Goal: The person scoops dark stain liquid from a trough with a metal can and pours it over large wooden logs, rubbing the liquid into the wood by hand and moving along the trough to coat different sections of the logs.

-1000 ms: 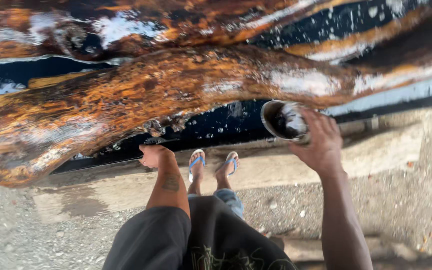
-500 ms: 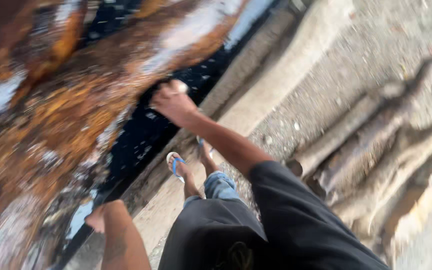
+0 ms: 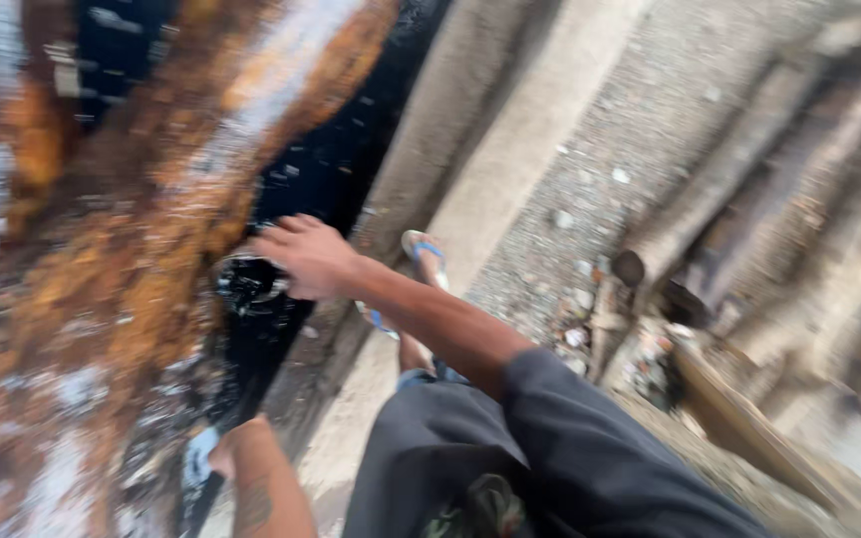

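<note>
Right hand point(image 3: 306, 257) spread flat over the pipe mouth point(image 3: 249, 284), as if steadying it, while left hand point(image 3: 221, 456) grips something pale, too blurred to name.

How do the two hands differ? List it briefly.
The right hand is stretched far forward; the left hand sits low, close to the body. The right hand lies over a round dark container; the left hand is against a pale blue thing, too blurred to name. Both are bare, beside the rusty wet surface.
</note>
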Demonstrator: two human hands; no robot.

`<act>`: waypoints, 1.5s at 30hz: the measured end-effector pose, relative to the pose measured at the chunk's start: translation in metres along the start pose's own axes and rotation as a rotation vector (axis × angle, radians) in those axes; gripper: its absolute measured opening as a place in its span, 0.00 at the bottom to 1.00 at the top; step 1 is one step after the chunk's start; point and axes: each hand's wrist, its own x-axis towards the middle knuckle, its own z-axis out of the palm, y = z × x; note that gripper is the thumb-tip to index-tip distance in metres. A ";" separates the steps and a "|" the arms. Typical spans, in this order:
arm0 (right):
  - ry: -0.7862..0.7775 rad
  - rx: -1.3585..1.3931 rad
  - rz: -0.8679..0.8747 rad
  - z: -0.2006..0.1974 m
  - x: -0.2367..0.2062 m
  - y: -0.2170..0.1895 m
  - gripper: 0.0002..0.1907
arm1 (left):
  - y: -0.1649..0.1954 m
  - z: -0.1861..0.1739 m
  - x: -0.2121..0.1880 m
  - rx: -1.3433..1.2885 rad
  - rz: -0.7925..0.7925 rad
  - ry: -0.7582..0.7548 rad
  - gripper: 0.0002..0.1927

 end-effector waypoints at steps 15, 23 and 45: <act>0.444 1.019 0.662 -0.065 -0.015 -0.044 0.36 | -0.007 -0.017 -0.008 -0.088 -0.061 -0.098 0.15; 0.546 1.733 0.730 -0.076 0.006 -0.021 0.28 | -0.005 -0.017 -0.005 -0.028 -0.119 -0.119 0.10; 0.077 0.467 0.826 -0.003 0.000 -0.028 0.46 | 0.004 -0.025 -0.002 -0.520 -0.539 -0.031 0.16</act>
